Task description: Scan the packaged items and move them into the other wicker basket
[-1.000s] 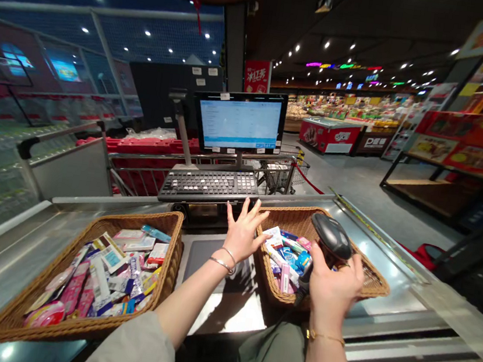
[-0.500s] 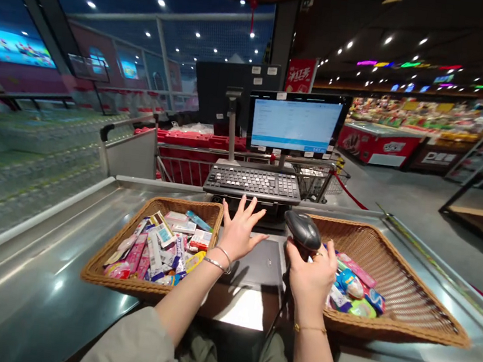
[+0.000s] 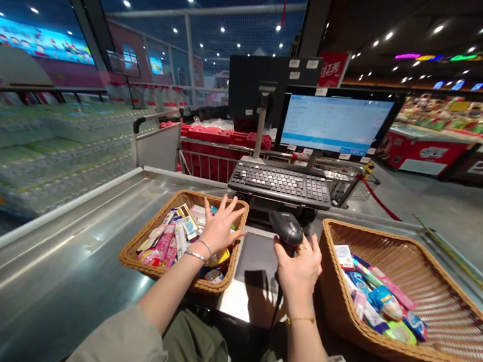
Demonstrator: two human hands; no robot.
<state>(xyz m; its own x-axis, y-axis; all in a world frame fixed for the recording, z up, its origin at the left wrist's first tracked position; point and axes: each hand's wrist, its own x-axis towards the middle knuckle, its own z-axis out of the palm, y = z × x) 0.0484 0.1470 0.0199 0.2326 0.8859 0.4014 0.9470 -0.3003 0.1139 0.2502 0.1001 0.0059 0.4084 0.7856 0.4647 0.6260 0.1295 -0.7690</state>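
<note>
My left hand point(image 3: 218, 229), fingers spread and holding nothing, hovers over the right part of the left wicker basket point(image 3: 129, 261). Small packaged goods fill that basket, among them pink packets point(image 3: 164, 242) and a yellow item point(image 3: 220, 258). Over the middle of the counter, my right hand point(image 3: 298, 270) is wrapped round a black barcode scanner point(image 3: 287, 229), its head tilted forward and left. Beside it on the right stands another wicker basket point(image 3: 444, 288). Several packages lie in its left part, including a white box point(image 3: 344, 256) and a blue-capped item point(image 3: 386, 301).
A keyboard point(image 3: 280, 183) and a lit monitor point(image 3: 335, 122) stand beyond the baskets. Between the baskets lies a flat grey plate point(image 3: 259, 253) set in the metal counter point(image 3: 97, 245). Shopping carts point(image 3: 208, 162) are parked behind the counter.
The view has turned left. My left hand has moved from between the baskets to over the left basket. The scanner, still in my right hand, has shifted left, away from the right basket.
</note>
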